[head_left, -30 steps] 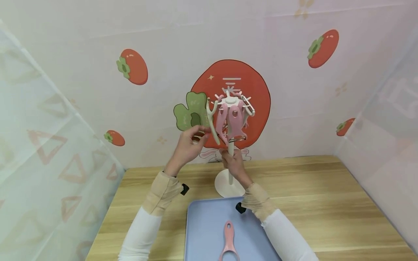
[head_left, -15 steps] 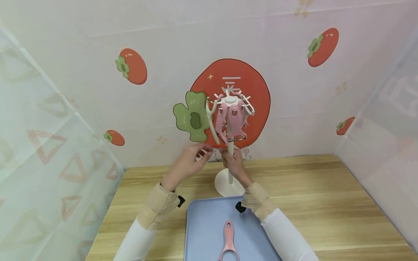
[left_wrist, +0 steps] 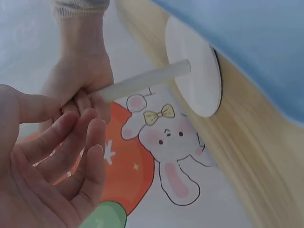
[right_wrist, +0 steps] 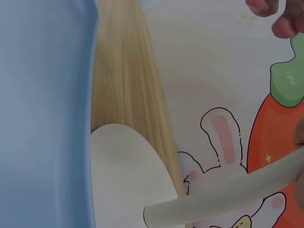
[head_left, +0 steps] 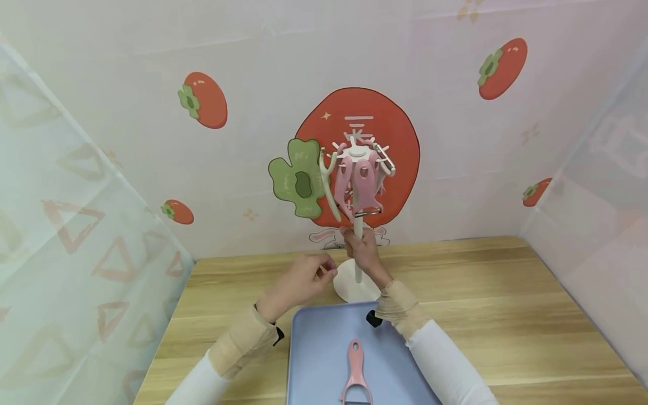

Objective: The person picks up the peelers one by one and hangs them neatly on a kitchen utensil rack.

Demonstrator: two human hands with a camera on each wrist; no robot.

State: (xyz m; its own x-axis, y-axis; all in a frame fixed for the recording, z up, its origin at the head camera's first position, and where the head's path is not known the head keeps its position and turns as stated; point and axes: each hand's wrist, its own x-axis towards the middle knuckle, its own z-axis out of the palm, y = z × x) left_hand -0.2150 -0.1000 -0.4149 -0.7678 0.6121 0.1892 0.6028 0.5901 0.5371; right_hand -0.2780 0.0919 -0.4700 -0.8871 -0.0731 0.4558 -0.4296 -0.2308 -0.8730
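Observation:
A white stand with a round base (head_left: 346, 288) and a slim pole (left_wrist: 147, 80) stands behind the tray. My right hand (head_left: 363, 250) grips the pole below the hanging tools. From the stand's hooked top hang pink peelers (head_left: 364, 183), a white Y-shaped peeler (head_left: 328, 188) at the left, and another white-framed peeler (head_left: 386, 160) at the right. My left hand (head_left: 304, 278) is left of the base, fingers loosely bent and holding nothing. In the left wrist view its fingers overlap the right hand. Another pink peeler (head_left: 356, 363) lies on the tray, handle pointing away from me.
The blue tray (head_left: 316, 349) lies on the wooden table (head_left: 486, 315), in front of the stand. Behind the table rises a printed backdrop (head_left: 253, 140) with red fruit and a rabbit. Pale sheets (head_left: 76, 225) close off both sides.
My left hand has come away from beside the white Y-shaped peeler and dropped down toward the table. The peeler stays hanging. My right hand keeps its grip on the pole.

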